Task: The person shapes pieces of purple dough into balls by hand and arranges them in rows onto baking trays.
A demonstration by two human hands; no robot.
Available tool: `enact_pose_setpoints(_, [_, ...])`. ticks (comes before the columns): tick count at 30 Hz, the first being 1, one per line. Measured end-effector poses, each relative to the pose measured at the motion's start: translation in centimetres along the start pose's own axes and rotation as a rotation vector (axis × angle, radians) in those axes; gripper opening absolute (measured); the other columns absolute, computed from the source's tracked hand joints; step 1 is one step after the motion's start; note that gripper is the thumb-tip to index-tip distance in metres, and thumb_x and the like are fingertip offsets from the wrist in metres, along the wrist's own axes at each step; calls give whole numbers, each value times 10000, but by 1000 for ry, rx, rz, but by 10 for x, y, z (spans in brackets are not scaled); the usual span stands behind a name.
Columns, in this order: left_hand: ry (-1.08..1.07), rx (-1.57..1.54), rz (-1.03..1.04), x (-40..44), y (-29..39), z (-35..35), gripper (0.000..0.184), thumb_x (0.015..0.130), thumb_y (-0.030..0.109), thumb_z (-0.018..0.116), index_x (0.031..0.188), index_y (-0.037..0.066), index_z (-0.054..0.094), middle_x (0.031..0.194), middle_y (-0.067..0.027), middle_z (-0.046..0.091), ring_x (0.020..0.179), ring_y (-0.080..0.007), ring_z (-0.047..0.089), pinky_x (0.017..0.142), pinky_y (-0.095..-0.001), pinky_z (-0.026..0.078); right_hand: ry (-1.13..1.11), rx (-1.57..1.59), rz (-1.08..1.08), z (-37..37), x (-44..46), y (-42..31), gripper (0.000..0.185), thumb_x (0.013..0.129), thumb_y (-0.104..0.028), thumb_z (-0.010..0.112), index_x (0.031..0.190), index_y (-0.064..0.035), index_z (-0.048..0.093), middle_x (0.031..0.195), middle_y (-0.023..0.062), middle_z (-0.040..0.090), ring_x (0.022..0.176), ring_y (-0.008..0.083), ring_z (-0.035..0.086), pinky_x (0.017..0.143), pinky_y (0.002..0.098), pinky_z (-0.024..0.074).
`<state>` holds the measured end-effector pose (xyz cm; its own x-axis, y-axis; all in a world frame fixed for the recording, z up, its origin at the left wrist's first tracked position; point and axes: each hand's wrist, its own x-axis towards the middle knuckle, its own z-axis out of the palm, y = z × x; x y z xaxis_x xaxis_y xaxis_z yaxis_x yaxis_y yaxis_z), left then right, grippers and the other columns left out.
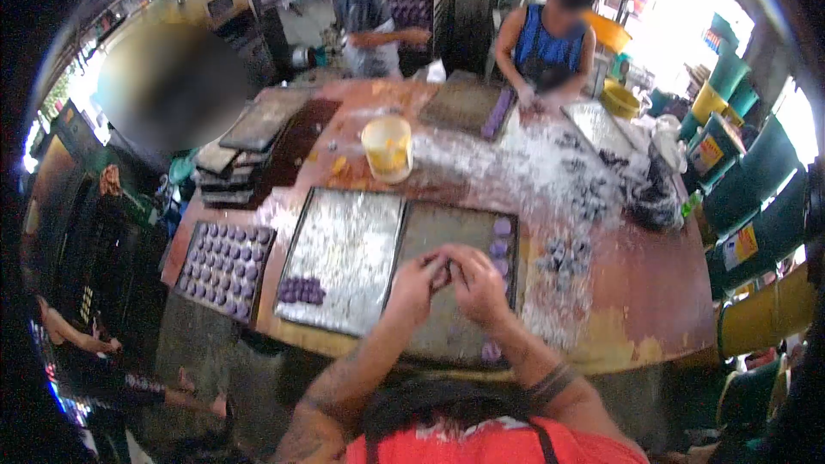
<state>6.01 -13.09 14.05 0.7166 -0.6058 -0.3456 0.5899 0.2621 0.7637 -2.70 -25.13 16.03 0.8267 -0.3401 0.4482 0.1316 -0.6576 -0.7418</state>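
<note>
My left hand and my right hand meet with curled fingers around a small purplish piece of dough, mostly covered by the fingers. Both are above a dark baking tray. Flat round purple dough pieces line that tray's right edge, partly hidden by my right hand and forearm. Just left lies a shiny, flour-dusted metal tray, with a cluster of small purple dough lumps at its near left corner.
A tray of purple rounds lies far left, near stacked trays. Beyond my hands stands a whitish bucket. Floured dough bits are scattered right. One co-worker works across the table; another person stands behind.
</note>
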Motion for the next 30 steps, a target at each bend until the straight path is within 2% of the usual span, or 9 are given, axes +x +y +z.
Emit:
enact_pose_setpoints(6, [-189,157,20,-25,21,4,366,814,59,750,1142,-17,609,1044,-78,660,935,-183,635,822,-302,507,-190,-31,-250,-19,19,-29,314,694,-113,776,970,-55,638,1223,141,640,1213,341,556,1002,413,454])
enact_pose_setpoints(10, [-422,-26,-177,-18,5,4,359,818,91,753,1131,-2,604,1064,-71,649,1004,-208,618,911,-359,477,-247,-15,-242,-21,11,-4,320,653,-71,768,925,-50,599,1118,148,649,1067,318,607,905,385,484])
enact_pose_setpoints(16, [-226,119,-131,-17,-10,-12,312,873,122,699,1139,-10,603,975,-56,654,875,-185,639,793,-367,526,117,277,430,16,-48,-2,302,760,-43,731,1038,-25,616,1084,101,627,986,197,604,861,313,486])
enact_pose_setpoints(17, [-109,426,74,-23,-9,-5,311,888,98,645,1168,-29,600,1029,-109,682,901,-229,668,792,-359,532,166,336,518,15,-57,1,309,790,-77,722,1079,-28,623,1083,103,640,982,217,614,878,322,484])
enact_pose_setpoints(19, [-238,712,158,-32,-33,-8,341,880,99,623,1193,-34,597,1091,-161,678,979,-280,667,845,-368,522,170,423,665,2,-77,10,395,837,-134,722,1201,-30,611,1075,98,678,988,206,635,885,323,495])
enact_pose_setpoints(22, [-393,1077,256,-39,-46,-20,509,851,141,619,1319,-29,509,1280,-245,583,1195,-351,572,1006,-389,448,20,161,905,-16,-99,10,336,846,-198,723,1121,-19,652,995,94,703,958,192,650,867,310,503])
enact_pose_setpoints(23, [-366,1087,287,-37,-55,-32,538,849,157,626,1338,-22,490,1313,-245,559,1227,-354,546,1031,-397,427,46,91,899,-15,-109,3,229,865,-208,678,995,-21,704,939,113,707,915,240,673,849,340,513])
enact_pose_setpoints(26, [-317,1046,135,-29,-54,-51,621,842,178,661,1385,-14,430,1393,-226,493,1302,-323,482,1083,-395,379,-329,-542,720,-2,-134,14,322,818,-64,662,1135,-9,659,845,124,670,798,265,612,768,383,509])
enact_pose_setpoints(30, [-335,1008,124,-23,-47,-75,540,840,192,696,1330,48,519,1323,-144,581,1232,-259,549,1056,-382,422,-208,-702,284,12,-163,31,391,786,-98,680,1170,-33,656,1133,137,597,959,329,547,860,426,459])
